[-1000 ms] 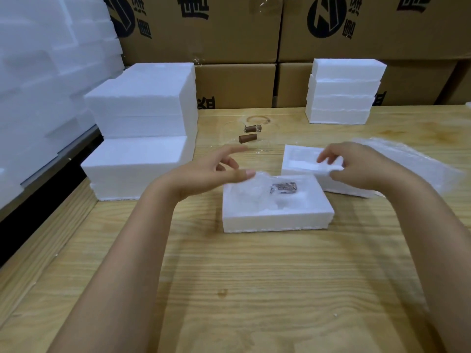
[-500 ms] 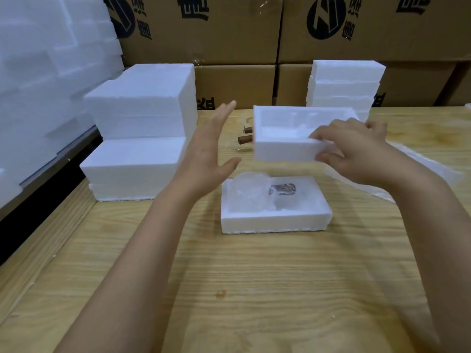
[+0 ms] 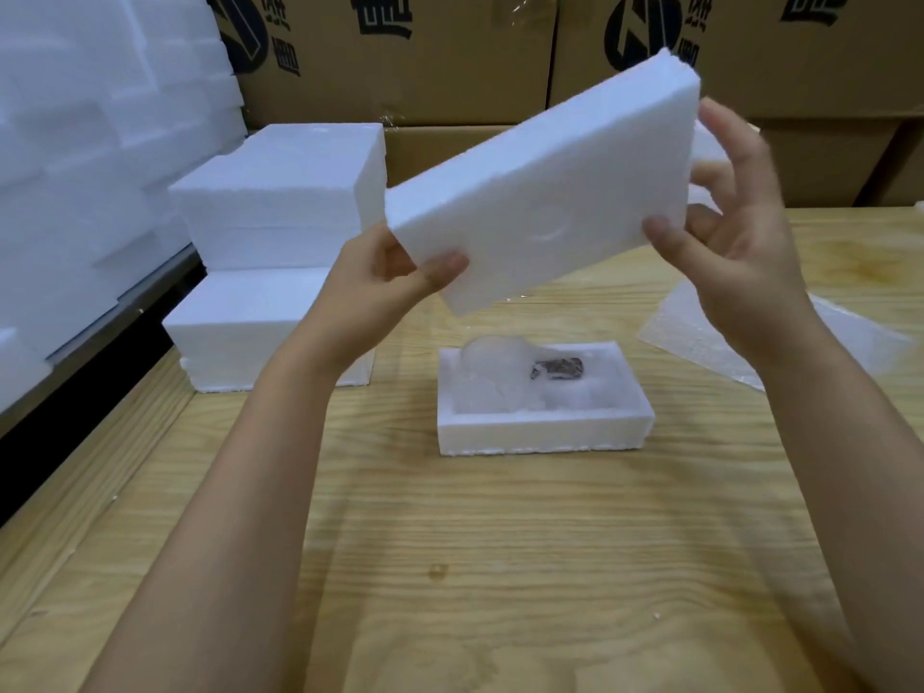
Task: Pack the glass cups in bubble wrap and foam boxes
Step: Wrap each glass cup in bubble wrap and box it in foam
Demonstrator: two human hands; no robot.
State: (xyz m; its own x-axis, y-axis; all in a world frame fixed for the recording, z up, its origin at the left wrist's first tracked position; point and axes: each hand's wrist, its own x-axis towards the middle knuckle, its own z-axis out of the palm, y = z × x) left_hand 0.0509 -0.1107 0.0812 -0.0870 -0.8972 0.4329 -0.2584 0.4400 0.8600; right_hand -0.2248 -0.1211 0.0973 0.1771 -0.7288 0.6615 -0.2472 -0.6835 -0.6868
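Presently, far left, stacked white foam blocks (image 3: 280, 202) stand ready. Our left hand (image 3: 380, 287) pinches the low corner of the flat white foam lid (image 3: 540, 192), tilted in the air; we judge this is to line it up for capping. Beneath sits the open white foam box base (image 3: 545, 432) on the light wooden table (image 3: 500, 542), with the bubble-wrapped glass cup (image 3: 495, 377) lying inside. Our right hand (image 3: 740, 257) grips the lid's high end, thumb in front.
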